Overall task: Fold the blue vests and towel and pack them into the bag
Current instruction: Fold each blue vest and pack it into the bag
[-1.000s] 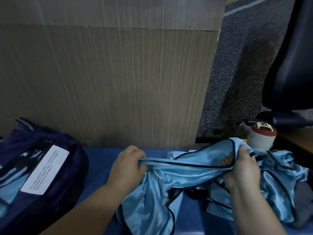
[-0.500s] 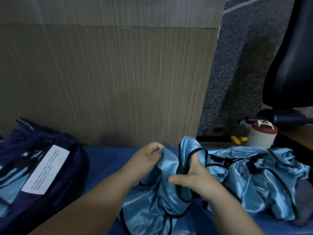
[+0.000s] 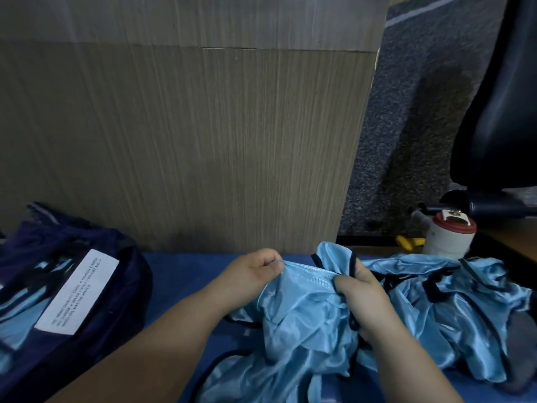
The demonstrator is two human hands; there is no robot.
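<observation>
A shiny light-blue vest [image 3: 302,324] with black trim hangs bunched between my two hands over the blue surface [image 3: 186,274]. My left hand [image 3: 250,274] pinches its top edge on the left. My right hand [image 3: 360,295] grips the cloth and black trim a short way to the right. More crumpled blue vests [image 3: 453,303] lie in a heap at the right. The dark navy bag [image 3: 72,301] sits at the left with a white label [image 3: 78,292] and blue cloth showing through it. A grey cloth [image 3: 523,341] peeks from under the heap at far right.
A wood-grain panel [image 3: 189,141] rises right behind the surface. At the back right stand a white container with a red lid [image 3: 449,237] and a yellow object [image 3: 409,242]. A dark office chair [image 3: 499,112] stands on grey carpet [image 3: 406,126] beyond.
My hands have come together from a wide spread, gathering the vest into a bunch. The right hand now grips the cloth close beside the left.
</observation>
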